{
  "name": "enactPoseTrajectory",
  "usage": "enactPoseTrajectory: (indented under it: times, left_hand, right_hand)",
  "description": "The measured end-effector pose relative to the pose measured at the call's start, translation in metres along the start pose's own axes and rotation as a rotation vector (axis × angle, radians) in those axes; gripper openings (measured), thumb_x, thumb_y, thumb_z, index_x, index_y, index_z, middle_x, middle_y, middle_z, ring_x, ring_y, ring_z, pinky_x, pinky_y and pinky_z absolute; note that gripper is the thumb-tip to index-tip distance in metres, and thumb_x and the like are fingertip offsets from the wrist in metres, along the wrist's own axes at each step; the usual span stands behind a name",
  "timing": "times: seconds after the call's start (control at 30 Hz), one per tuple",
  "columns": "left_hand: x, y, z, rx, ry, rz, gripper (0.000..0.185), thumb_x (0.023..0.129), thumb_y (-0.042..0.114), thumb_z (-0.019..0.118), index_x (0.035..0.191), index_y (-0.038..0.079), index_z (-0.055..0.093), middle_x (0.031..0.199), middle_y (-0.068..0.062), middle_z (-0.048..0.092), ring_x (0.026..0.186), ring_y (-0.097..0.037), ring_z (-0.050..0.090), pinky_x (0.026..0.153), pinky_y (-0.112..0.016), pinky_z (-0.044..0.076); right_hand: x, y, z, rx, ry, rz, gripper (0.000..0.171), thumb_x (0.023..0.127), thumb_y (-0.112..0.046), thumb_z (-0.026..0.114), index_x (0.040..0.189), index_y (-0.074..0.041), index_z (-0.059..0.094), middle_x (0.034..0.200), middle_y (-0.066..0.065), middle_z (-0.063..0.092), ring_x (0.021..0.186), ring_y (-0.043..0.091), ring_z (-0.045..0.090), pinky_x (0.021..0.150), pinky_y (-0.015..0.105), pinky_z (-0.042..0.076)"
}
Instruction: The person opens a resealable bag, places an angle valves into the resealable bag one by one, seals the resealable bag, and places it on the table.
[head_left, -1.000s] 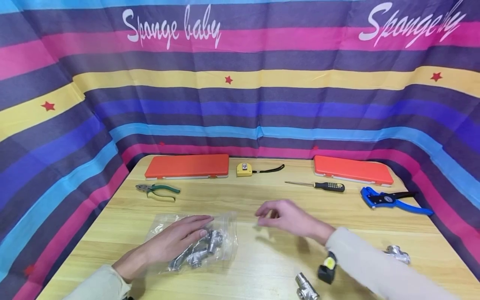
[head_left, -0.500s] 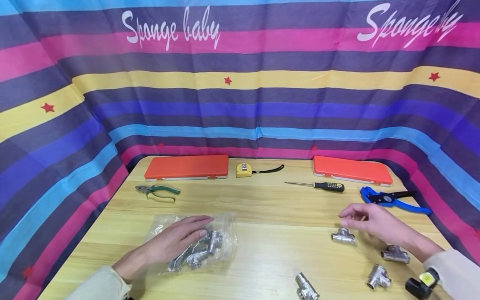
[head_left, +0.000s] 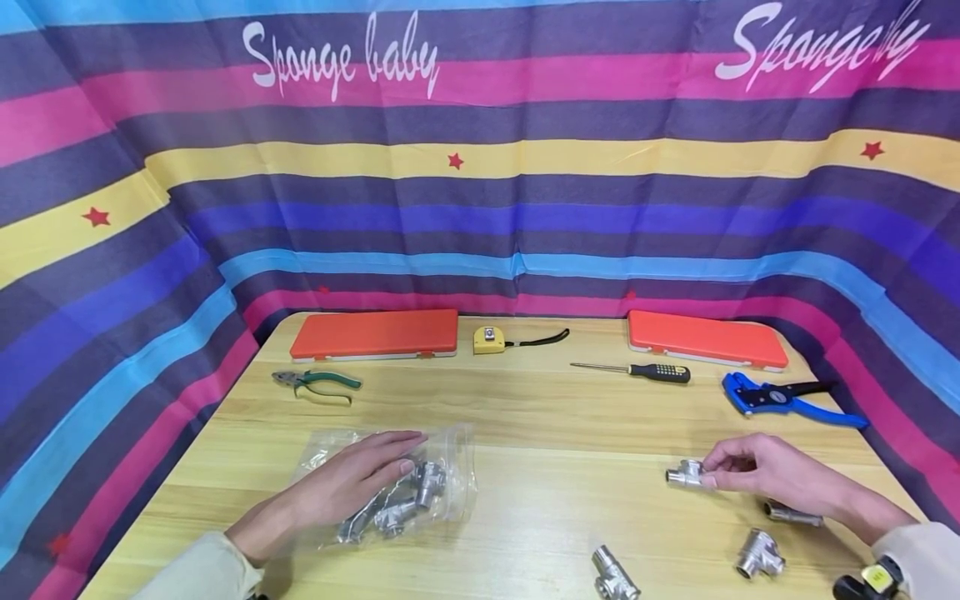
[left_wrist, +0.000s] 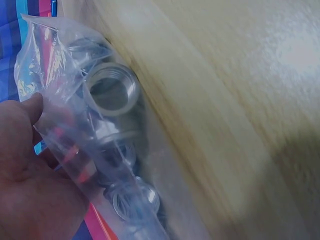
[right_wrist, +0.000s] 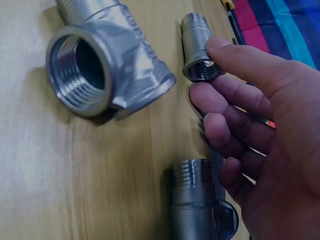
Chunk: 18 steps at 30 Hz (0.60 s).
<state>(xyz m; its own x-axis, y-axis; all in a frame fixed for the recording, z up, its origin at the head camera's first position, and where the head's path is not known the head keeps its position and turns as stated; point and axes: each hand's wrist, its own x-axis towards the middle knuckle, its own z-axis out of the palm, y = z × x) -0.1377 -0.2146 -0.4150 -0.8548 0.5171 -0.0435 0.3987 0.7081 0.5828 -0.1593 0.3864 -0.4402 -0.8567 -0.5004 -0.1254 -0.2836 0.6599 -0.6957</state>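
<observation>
On the table's left side, my left hand [head_left: 352, 479] rests over a clear plastic bag [head_left: 457, 450], its fingers stretched out along the top. Inside the bag lie several metal pipe fittings [head_left: 430, 485]; the left wrist view shows a threaded mouth [left_wrist: 131, 92] through the plastic. At the right, my right hand [head_left: 772, 471] pinches a silvery pipe tee [head_left: 681, 477] between thumb and fingers. In the right wrist view the thumb touches this tee [right_wrist: 195, 42] near its threaded mouth. Another tee [head_left: 791, 515] lies partly hidden beneath the right hand.
Two more tees, one [head_left: 761, 552] near the right wrist and one [head_left: 615, 575] at the front, lie loose. Behind are pliers [head_left: 315, 381], a tape measure [head_left: 489, 340], a screwdriver [head_left: 656, 372], a blue wire stripper [head_left: 780, 398] and red cases [head_left: 378, 332] against a striped curtain [head_left: 480, 192].
My right hand swings from mid-table to the right, then lowers and takes hold of the tee there. My left hand stays on the bag.
</observation>
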Motion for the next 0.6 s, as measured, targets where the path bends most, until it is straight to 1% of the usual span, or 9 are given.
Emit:
enactPoseTrajectory:
  times: [0.17,0.3,0.43,0.5,0.6]
  left_hand:
    - [0.000,0.000,0.001,0.006,0.005,0.004,0.052,0.117,0.048,0.045,0.161,0.022,0.056,0.164,-0.005,0.056,0.153,-0.036,0.052,0.123,-0.066,0.042]
    - [0.000,-0.002,0.001,0.001,-0.001,0.004,0.052,0.118,0.047,0.045,0.162,0.022,0.055,0.165,-0.005,0.055,0.153,-0.037,0.051,0.123,-0.067,0.041]
    - [0.000,-0.002,0.001,-0.006,-0.008,0.003,0.052,0.117,0.048,0.045,0.162,0.023,0.055,0.166,-0.005,0.055,0.154,-0.037,0.050,0.124,-0.068,0.040]
    - [0.000,-0.003,0.001,-0.011,-0.010,0.003,0.052,0.117,0.048,0.045,0.162,0.023,0.055,0.166,-0.005,0.054,0.154,-0.036,0.050,0.124,-0.068,0.040]
    - [0.000,-0.003,0.001,-0.015,-0.006,0.008,0.052,0.117,0.048,0.045,0.162,0.023,0.055,0.166,-0.005,0.054,0.154,-0.036,0.050,0.124,-0.067,0.040]
  right_hand:
    - [0.006,-0.002,-0.002,0.016,-0.011,-0.033,0.009,0.107,-0.019,0.071,0.110,-0.017,0.079,0.097,-0.013,0.077,0.087,-0.002,0.066,0.074,0.021,0.056]
    - [0.019,-0.014,-0.002,0.048,-0.013,-0.041,0.011,0.108,-0.019,0.070,0.113,-0.014,0.079,0.099,-0.010,0.078,0.088,0.000,0.066,0.075,0.022,0.057]
    - [0.043,-0.036,0.004,0.088,-0.015,-0.055,0.013,0.108,-0.021,0.070,0.113,-0.013,0.079,0.099,-0.006,0.078,0.087,0.004,0.066,0.076,0.023,0.058]
    - [0.058,-0.049,0.010,0.095,-0.008,-0.068,0.013,0.107,-0.023,0.072,0.112,-0.014,0.079,0.099,-0.004,0.078,0.086,0.006,0.066,0.075,0.024,0.057]
    - [0.083,-0.070,0.025,0.118,-0.022,-0.080,0.016,0.105,-0.027,0.074,0.114,-0.014,0.079,0.099,0.000,0.078,0.085,0.012,0.065,0.073,0.027,0.057]
